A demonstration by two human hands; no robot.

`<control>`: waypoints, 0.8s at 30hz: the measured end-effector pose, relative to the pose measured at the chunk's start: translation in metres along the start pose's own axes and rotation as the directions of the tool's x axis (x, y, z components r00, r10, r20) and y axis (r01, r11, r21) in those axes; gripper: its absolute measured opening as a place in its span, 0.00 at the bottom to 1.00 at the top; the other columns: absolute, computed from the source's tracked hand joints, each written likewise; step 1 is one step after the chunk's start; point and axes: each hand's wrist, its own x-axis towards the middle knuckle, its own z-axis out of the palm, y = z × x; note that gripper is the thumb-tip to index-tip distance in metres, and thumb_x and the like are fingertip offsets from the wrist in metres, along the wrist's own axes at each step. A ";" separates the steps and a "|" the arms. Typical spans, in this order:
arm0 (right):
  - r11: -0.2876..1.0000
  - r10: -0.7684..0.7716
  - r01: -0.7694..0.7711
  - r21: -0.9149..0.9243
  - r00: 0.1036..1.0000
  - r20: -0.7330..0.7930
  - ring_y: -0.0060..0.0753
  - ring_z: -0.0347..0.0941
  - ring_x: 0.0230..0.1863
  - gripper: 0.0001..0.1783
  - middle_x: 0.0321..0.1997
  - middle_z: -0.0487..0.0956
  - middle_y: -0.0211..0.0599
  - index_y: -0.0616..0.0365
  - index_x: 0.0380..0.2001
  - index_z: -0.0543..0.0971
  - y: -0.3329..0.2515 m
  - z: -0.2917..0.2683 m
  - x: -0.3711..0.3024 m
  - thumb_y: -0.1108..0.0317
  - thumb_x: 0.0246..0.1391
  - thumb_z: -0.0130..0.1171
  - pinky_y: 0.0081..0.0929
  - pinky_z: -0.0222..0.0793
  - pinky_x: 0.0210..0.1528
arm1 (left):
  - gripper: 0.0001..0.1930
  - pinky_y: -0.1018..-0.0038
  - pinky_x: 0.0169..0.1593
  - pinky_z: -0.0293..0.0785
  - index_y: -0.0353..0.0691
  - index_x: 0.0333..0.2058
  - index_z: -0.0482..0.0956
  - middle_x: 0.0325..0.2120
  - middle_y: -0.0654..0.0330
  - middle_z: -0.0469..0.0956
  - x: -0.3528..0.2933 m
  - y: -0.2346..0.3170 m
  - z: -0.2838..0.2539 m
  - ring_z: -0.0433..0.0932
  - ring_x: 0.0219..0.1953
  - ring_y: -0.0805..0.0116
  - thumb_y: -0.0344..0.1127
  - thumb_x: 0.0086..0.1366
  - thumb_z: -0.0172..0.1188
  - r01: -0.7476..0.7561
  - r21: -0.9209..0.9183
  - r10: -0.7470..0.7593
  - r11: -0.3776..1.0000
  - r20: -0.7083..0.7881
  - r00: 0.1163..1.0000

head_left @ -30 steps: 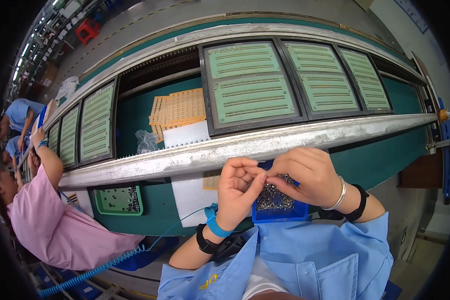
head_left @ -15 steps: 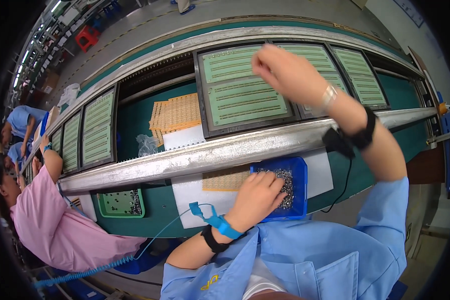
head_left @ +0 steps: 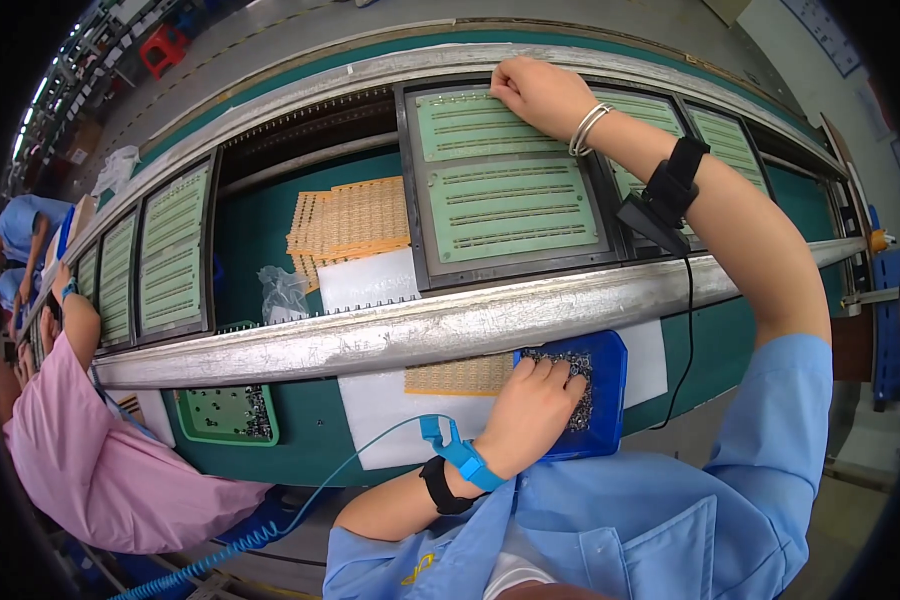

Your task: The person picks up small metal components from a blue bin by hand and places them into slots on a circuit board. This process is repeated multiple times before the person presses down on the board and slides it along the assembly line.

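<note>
My right hand [head_left: 540, 95] reaches over the rail, fingers pinched at the far edge of a green circuit board [head_left: 455, 130]. What it pinches, if anything, is too small and hidden. A row of small metal parts stands along that board's far edge. A second green board [head_left: 510, 208] lies nearer in the same black frame [head_left: 422, 270]. Low in front of me, my left hand [head_left: 532, 415] dips curled fingers into a blue bin [head_left: 610, 400] of small metal parts [head_left: 576, 385]. Its fingertips are hidden among the parts.
A metal rail [head_left: 370, 335] runs between the bin and frames. Orange perforated sheets [head_left: 355, 220] and a clear plastic bag [head_left: 282, 292] lie beyond it. At left are a green tray [head_left: 225, 415] and a person in a pink sleeve [head_left: 90, 440]. A blue coiled cord [head_left: 240, 545] trails from my left wrist.
My right hand has moved forward and slightly left, down to the board's far edge. My left hand stays in the bin, its fingers shifted slightly. The whole view has shifted a little.
</note>
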 end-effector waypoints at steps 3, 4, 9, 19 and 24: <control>1.000 -0.022 0.022 -0.001 1.000 -0.002 0.38 0.72 0.34 0.09 0.30 0.74 0.33 0.52 0.31 0.73 0.003 0.002 0.000 0.59 0.53 0.50 0.33 0.67 0.37 | 0.08 0.72 0.34 0.62 0.42 0.25 0.71 0.23 0.61 0.68 0.000 0.000 0.000 0.69 0.29 0.65 0.32 0.43 0.59 0.000 -0.057 -0.001 0.998 -0.018 1.000; 1.000 -0.025 0.025 0.000 1.000 -0.005 0.38 0.72 0.33 0.09 0.29 0.74 0.32 0.52 0.31 0.73 0.002 0.002 0.001 0.59 0.53 0.50 0.32 0.67 0.37 | 0.08 0.72 0.34 0.62 0.42 0.25 0.71 0.23 0.61 0.68 0.000 -0.001 0.000 0.69 0.29 0.65 0.31 0.43 0.59 0.001 -0.081 -0.003 0.997 -0.026 1.000; 1.000 -0.015 0.015 0.000 1.000 0.018 0.34 0.72 0.31 0.08 0.26 0.74 0.31 0.52 0.31 0.73 -0.002 -0.003 0.001 0.60 0.53 0.52 0.29 0.67 0.34 | 0.08 0.72 0.33 0.62 0.41 0.24 0.70 0.22 0.61 0.68 0.001 0.000 -0.005 0.70 0.27 0.65 0.29 0.43 0.58 -0.015 -0.201 -0.002 0.979 -0.086 0.996; 0.909 -0.259 0.268 0.320 0.963 -0.073 0.22 0.63 0.22 0.07 0.21 0.70 0.30 0.59 0.28 0.73 -0.032 -0.063 -0.053 0.67 0.50 0.57 0.21 0.61 0.25 | 0.07 0.70 0.35 0.67 0.39 0.27 0.71 0.24 0.60 0.70 -0.003 -0.006 -0.015 0.72 0.29 0.62 0.27 0.47 0.57 -0.038 -0.591 -0.091 0.806 -0.187 0.978; 0.836 -0.445 0.364 0.410 0.887 0.122 0.34 0.67 0.19 0.06 0.20 0.72 0.34 0.55 0.21 0.74 -0.087 -0.083 -0.166 0.75 0.37 0.61 0.27 0.61 0.22 | 0.09 0.71 0.35 0.69 0.37 0.33 0.74 0.26 0.58 0.73 -0.018 -0.004 -0.021 0.73 0.30 0.63 0.26 0.51 0.57 0.038 -0.861 -0.396 0.507 -0.194 0.898</control>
